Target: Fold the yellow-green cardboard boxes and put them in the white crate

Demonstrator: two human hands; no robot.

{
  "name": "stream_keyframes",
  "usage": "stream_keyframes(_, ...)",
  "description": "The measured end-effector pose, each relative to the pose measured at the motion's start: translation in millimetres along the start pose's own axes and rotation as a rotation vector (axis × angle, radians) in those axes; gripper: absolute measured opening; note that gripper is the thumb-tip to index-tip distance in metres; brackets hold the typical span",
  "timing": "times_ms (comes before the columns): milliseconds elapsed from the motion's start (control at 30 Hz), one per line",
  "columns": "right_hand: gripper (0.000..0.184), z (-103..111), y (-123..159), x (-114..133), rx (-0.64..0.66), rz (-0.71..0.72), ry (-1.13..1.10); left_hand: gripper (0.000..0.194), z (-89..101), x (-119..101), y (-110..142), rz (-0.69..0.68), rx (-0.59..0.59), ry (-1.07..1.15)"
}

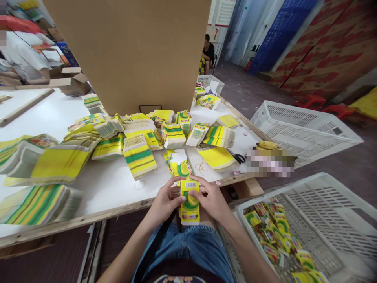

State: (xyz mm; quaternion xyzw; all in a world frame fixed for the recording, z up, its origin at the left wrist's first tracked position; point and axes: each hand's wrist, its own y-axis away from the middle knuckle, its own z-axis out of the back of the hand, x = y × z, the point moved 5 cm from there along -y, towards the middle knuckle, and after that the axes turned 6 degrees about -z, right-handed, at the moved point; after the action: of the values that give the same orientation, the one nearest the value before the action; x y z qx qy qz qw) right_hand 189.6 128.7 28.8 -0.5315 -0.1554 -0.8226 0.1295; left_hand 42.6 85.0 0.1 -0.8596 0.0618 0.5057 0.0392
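Observation:
Between my two hands, just over my lap at the table's front edge, is a small yellow and green printed carton with a barcode at its top end. My left hand grips its left side, thumb on the front. From the right, my right hand pinches it, its thumb lying across the green fruit picture. Right behind the carton, more printed cartons lie on the table, one showing a white inner side. Stacks of flat yellow and green cartons spread across the white tabletop beyond.
A large cardboard box stands at the table's back. Scissors, rubber bands and bananas lie on the right. A white crate beside me holds several filled cartons; another crate stands behind it. A person sits far back.

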Motion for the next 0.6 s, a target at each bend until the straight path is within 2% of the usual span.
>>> stream_keyframes(67, 0.038, 2, 0, -3, -0.058, 0.038, -0.012, 0.052, -2.8, 1, -1, 0.009, -0.012, -0.011)
stream_keyframes(167, 0.03, 7, 3, -7, -0.181, 0.076, -0.058, 0.055, -17.9, 2, -4, 0.015, -0.013, -0.063)
stream_keyframes(267, 0.026, 26, 17, -7, -0.255, 0.074, -0.087, 0.052, -37.1, 3, -7, -0.013, 0.02, -0.116)
stream_keyframes(300, 0.025, 39, 25, -4, -0.324, 0.093, -0.026, 0.05, -40.1, 2, -9, -0.047, 0.027, -0.168)
stream_keyframes(367, 0.025, 74, 46, 3, -0.55, 0.144, 0.221, 0.047, -36.7, -2, -13, -0.139, 0.011, -0.376)
stream_keyframes(433, 0.031, 106, 63, 10, -0.822, 0.143, 0.538, 0.045, -21.3, -5, -17, -0.222, -0.065, -0.648)
stream_keyframes(467, 0.034, 114, 66, 10, -0.885, 0.124, 0.653, 0.043, -11.2, -5, -19, -0.24, -0.114, -0.752)
stream_keyframes(500, 0.037, 115, 63, 8, -0.889, 0.104, 0.727, 0.041, -1.3, -3, -20, -0.238, -0.149, -0.828)
stream_keyframes(533, 0.037, 109, 54, 3, -0.839, 0.082, 0.76, 0.039, 7.3, 0, -21, -0.228, -0.167, -0.877)
stream_keyframes(600, 0.031, 81, 27, -10, -0.663, 0.045, 0.728, 0.035, 18.6, 8, -23, -0.209, -0.16, -0.918)
